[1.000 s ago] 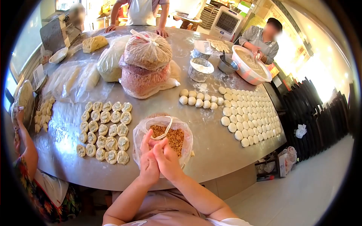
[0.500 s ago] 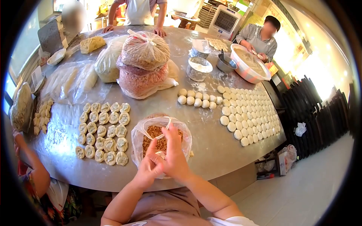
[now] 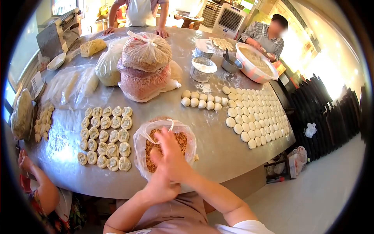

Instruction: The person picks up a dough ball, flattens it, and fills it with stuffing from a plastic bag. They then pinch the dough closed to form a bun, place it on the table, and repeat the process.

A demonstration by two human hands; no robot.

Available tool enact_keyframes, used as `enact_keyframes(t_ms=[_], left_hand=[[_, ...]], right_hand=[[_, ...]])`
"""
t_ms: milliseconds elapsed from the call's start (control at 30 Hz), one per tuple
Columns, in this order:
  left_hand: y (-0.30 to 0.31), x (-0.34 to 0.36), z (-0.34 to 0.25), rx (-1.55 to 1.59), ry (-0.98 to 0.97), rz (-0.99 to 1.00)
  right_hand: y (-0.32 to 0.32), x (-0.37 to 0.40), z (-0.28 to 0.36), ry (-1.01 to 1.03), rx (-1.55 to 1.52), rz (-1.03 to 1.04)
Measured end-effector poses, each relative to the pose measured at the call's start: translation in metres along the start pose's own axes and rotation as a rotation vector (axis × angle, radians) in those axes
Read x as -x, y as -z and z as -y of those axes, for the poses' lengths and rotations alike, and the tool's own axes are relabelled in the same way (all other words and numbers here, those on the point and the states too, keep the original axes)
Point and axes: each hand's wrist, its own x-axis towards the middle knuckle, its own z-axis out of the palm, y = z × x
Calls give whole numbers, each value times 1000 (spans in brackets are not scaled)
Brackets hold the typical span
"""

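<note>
My right hand lies across my left hand, above the near edge of an open plastic bag of brown crumbly filling. The right hand's fingers are stretched out over the filling. Beneath it, the left hand is closed, its thumb showing and its palm covered. Whatever lies between the palms is hidden. To the left, filled dough rounds stand in rows with pale filling on top. Smooth dough balls sit right of the bag, beside a larger block of flattened dough rounds.
Stacked bags of filling stand behind the open bag. Farther back are a floury tub, a metal bowl and a large basin, where a person in stripes works. Another person's arm is at the left edge.
My hands have come together, the right now covering the left's palm. A pale piece glimpsed between them before is hidden now. The view has shifted slightly.
</note>
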Motion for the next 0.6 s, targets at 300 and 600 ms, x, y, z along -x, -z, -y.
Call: enact_keyframes(t_ms=[300, 600], left_hand=[[16, -13, 28, -225, 66, -174], [6, -17, 21, -142, 6, -391]], right_hand=[[-3, 37, 24, 101, -108, -48], [11, 47, 24, 69, 9, -136]])
